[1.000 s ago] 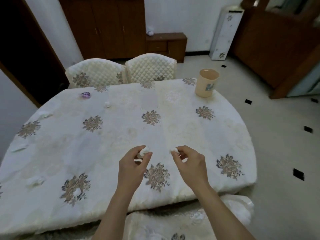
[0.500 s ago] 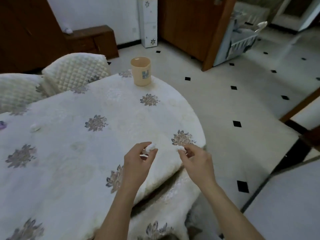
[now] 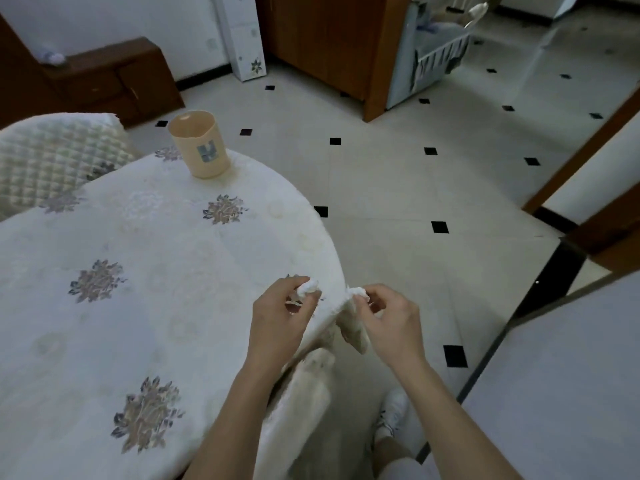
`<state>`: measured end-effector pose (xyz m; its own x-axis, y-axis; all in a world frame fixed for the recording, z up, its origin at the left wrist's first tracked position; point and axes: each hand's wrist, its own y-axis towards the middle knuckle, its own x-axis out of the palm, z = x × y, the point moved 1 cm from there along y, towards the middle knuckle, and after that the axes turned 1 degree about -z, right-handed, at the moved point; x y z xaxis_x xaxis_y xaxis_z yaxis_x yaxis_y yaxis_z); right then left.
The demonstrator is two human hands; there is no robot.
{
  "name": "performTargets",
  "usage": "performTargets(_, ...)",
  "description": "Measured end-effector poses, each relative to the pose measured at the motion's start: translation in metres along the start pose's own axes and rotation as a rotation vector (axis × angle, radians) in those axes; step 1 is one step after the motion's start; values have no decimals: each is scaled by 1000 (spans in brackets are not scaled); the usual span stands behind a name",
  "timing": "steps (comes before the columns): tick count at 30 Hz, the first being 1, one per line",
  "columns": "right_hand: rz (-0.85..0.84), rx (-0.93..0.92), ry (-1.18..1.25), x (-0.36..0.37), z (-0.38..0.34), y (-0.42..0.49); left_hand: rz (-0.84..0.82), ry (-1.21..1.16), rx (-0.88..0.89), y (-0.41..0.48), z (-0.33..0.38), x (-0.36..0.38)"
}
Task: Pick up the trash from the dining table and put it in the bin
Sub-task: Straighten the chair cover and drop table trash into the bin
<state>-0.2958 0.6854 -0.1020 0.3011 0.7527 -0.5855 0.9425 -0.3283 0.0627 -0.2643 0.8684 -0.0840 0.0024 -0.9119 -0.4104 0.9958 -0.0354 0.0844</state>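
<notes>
change noted: against the view a second ago, the outlook has swung to the right. the middle of the dining table (image 3: 145, 258) and its scattered scraps have left the frame; the table's right end, the tiled floor (image 3: 398, 188) and a doorway now fill it. the beige bin (image 3: 200, 147), then at the far side of the table, now stands much nearer in the frame, upright on the table's far right corner. both hands hold the same posture as before, each with its scrap.

left hand (image 3: 278, 322): thumb and fingertips pinched together on a small white paper wad (image 3: 309, 287), raised above the table edge. right hand (image 3: 389, 323): thumb and forefinger clamped on a second white wad (image 3: 358, 292), just beyond the table edge. the two wads are near each other but apart.

judgement: pickup of these two pieces is done; the turn suggests the carry towards the bin is under way. neither wad is in the bin yet.

count, this frame: hands, two; wads held, two; bins, one; loose scraps on the visible tablecloth, none that i can make out; chairs, one quilted back (image 3: 55, 157) at left and one covered seat (image 3: 304, 393) below the hands; shoes, one white (image 3: 391, 415).
</notes>
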Motion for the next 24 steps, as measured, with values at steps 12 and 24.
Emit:
performTargets(12,-36,-27,40,-96,63,161,61,80,45,96,71,140)
performTargets(24,-78,-48,34,-116,105,257,50,128,-19,185,79,200)
